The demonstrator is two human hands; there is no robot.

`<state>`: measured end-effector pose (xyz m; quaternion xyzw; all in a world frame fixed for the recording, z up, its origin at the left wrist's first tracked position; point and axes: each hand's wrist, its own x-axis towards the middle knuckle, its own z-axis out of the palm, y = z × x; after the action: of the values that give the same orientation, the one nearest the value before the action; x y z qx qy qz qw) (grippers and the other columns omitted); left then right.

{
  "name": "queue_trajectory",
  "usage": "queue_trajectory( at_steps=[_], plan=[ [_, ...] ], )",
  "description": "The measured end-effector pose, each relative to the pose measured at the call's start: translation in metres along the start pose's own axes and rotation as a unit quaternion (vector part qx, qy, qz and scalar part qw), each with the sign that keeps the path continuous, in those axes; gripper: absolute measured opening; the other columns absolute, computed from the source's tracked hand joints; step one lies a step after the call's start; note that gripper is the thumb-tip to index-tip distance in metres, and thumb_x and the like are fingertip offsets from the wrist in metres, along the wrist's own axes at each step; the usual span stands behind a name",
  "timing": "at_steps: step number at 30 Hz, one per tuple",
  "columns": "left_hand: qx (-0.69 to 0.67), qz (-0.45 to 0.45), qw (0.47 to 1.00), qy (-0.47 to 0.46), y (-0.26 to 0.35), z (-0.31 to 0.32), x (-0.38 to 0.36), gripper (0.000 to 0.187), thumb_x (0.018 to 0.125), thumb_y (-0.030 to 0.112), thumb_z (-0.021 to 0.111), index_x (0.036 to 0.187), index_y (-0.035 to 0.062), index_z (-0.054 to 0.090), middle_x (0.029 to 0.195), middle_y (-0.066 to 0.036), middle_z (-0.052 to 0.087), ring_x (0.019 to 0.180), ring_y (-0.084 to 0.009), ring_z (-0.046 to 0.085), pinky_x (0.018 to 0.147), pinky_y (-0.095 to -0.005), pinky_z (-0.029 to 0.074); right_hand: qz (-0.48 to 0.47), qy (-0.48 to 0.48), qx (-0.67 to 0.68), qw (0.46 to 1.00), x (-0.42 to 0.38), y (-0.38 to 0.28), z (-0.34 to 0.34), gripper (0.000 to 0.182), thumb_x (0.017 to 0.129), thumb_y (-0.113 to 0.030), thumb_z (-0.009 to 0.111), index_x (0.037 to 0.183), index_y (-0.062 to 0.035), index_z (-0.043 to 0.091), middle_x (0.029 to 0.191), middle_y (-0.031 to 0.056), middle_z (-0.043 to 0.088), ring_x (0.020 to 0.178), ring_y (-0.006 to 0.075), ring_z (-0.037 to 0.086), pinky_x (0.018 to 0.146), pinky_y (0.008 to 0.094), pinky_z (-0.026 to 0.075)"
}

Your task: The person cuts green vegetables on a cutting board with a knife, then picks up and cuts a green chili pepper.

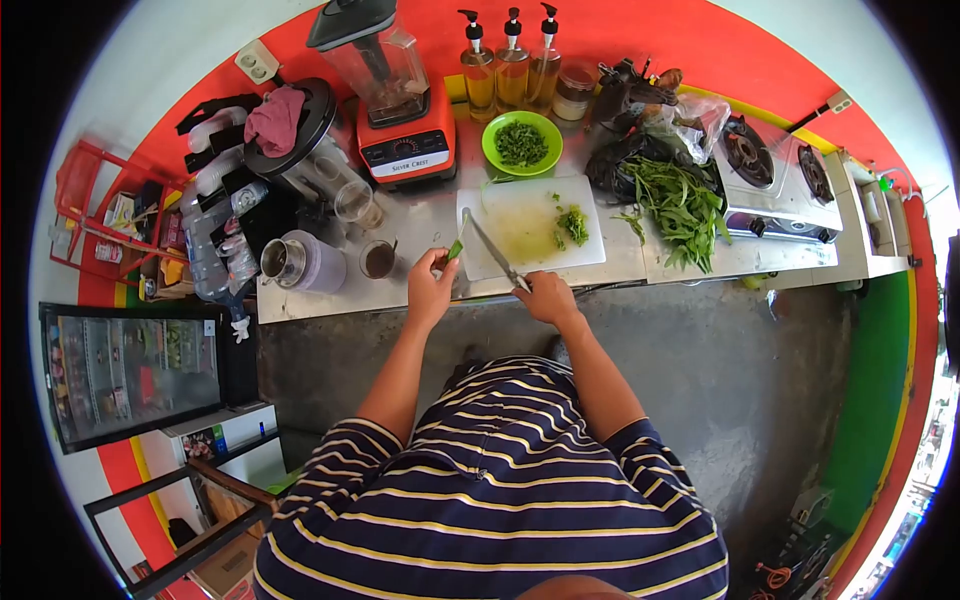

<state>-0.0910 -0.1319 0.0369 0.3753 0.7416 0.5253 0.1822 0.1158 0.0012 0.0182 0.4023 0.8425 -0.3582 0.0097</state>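
My left hand pinches a short green stalk with a pale end, at the left edge of the white cutting board. In my right hand is the handle of a knife, whose blade points up and left over the board, its tip near the stalk. Chopped greens lie in a small pile on the board's right part. Behind the board stands a green bowl holding more chopped greens. Leafy green stems lie to the right of the board, partly on a black plastic bag.
A red blender, a glass with dark liquid, a clear cup and a pale purple container stand left of the board. Three pump bottles and a jar line the wall. A gas stove is at right.
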Motion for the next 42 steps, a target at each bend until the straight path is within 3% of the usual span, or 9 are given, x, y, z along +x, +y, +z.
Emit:
queue_trajectory(
  at_steps=[6, 10, 12, 15, 22, 25, 27, 37, 42],
  plan=[
    [-0.029, -0.046, 0.998, -0.015, -0.013, -0.020, -0.032, 0.015, 0.094, 0.008, 0.068, 0.106, -0.0010, 0.064, 0.090, -0.003, 0.068, 0.079, -0.0092, 0.060, 0.072, -0.0265, 0.048, 0.093, 0.075, 0.001, 0.993, -0.010, 0.041, -0.020, 0.035, 0.088, -0.037, 0.069, 0.090, -0.0019, 0.071, 0.088, 0.0231, 0.071, 0.088, 0.0437, 0.068, 0.081, 0.0519, 0.053],
    [-0.016, -0.092, 0.995, -0.038, -0.010, -0.034, -0.047, 0.015, 0.094, 0.008, 0.068, 0.106, -0.0007, 0.064, 0.089, -0.002, 0.067, 0.079, -0.0087, 0.059, 0.072, -0.0262, 0.048, 0.046, 0.115, 0.048, 0.991, -0.020, 0.060, -0.042, 0.035, 0.088, -0.036, 0.071, 0.089, -0.0012, 0.070, 0.081, 0.0215, 0.069, 0.080, 0.0421, 0.066, 0.072, 0.0496, 0.050],
    [-0.004, -0.084, 0.996, -0.042, -0.012, -0.037, -0.049, 0.015, 0.094, 0.008, 0.068, 0.105, -0.0004, 0.064, 0.088, -0.002, 0.067, 0.079, -0.0086, 0.059, 0.072, -0.0263, 0.048, 0.041, 0.046, 0.054, 0.997, -0.026, 0.060, -0.054, 0.035, 0.086, -0.035, 0.073, 0.090, -0.0009, 0.071, 0.078, 0.0205, 0.067, 0.076, 0.0410, 0.065, 0.070, 0.0469, 0.049],
    [-0.015, -0.064, 0.996, -0.053, -0.014, -0.033, -0.038, 0.014, 0.093, 0.007, 0.068, 0.105, -0.0003, 0.065, 0.087, -0.001, 0.067, 0.078, -0.0088, 0.059, 0.072, -0.0262, 0.047, 0.007, 0.041, 0.075, 0.996, -0.033, 0.059, -0.052, 0.035, 0.084, -0.034, 0.075, 0.093, -0.0009, 0.072, 0.076, 0.0198, 0.066, 0.075, 0.0394, 0.064, 0.070, 0.0448, 0.049],
    [0.017, -0.058, 0.994, -0.095, 0.009, -0.016, -0.013, 0.014, 0.093, 0.009, 0.068, 0.104, 0.0003, 0.066, 0.086, -0.001, 0.067, 0.077, -0.0094, 0.057, 0.070, -0.0268, 0.046, -0.022, 0.070, 0.082, 0.994, -0.032, 0.065, -0.047, 0.033, 0.085, -0.031, 0.074, 0.100, -0.0019, 0.074, 0.085, 0.0227, 0.069, 0.080, 0.0400, 0.066, 0.072, 0.0454, 0.050],
    [0.016, -0.061, 0.992, -0.108, 0.009, -0.013, -0.017, 0.014, 0.093, 0.010, 0.068, 0.103, 0.0006, 0.066, 0.086, -0.001, 0.067, 0.078, -0.0094, 0.057, 0.069, -0.0272, 0.045, 0.048, 0.054, 0.083, 0.994, -0.035, 0.069, -0.053, 0.032, 0.086, -0.030, 0.073, 0.100, -0.0012, 0.074, 0.090, 0.0251, 0.070, 0.085, 0.0421, 0.067, 0.076, 0.0462, 0.051],
    [0.012, -0.065, 0.991, -0.113, 0.007, -0.014, -0.021, 0.014, 0.093, 0.010, 0.068, 0.103, 0.0001, 0.066, 0.085, -0.001, 0.067, 0.077, -0.0094, 0.058, 0.070, -0.0273, 0.046, 0.093, 0.138, 0.102, 0.981, -0.034, 0.076, -0.050, 0.031, 0.087, -0.029, 0.072, 0.101, -0.0014, 0.074, 0.091, 0.0261, 0.070, 0.088, 0.0432, 0.067, 0.078, 0.0469, 0.052],
    [-0.020, -0.107, 0.989, -0.104, -0.017, -0.023, -0.040, 0.013, 0.094, 0.009, 0.068, 0.103, 0.0001, 0.065, 0.086, -0.001, 0.066, 0.077, -0.0096, 0.058, 0.074, -0.0273, 0.048, 0.103, 0.175, 0.099, 0.974, -0.026, 0.065, -0.037, 0.037, 0.086, -0.032, 0.073, 0.108, -0.0027, 0.071, 0.096, 0.0240, 0.071, 0.094, 0.0436, 0.067, 0.083, 0.0486, 0.053],
    [-0.015, -0.101, 0.990, -0.097, -0.016, -0.023, -0.041, 0.013, 0.094, 0.009, 0.068, 0.103, 0.0001, 0.065, 0.085, -0.001, 0.065, 0.077, -0.0093, 0.057, 0.074, -0.0271, 0.048, 0.199, 0.201, 0.045, 0.958, -0.016, 0.037, -0.020, 0.042, 0.084, -0.034, 0.074, 0.113, -0.0048, 0.067, 0.105, 0.0217, 0.071, 0.099, 0.0427, 0.067, 0.086, 0.0509, 0.053]
  ],
)
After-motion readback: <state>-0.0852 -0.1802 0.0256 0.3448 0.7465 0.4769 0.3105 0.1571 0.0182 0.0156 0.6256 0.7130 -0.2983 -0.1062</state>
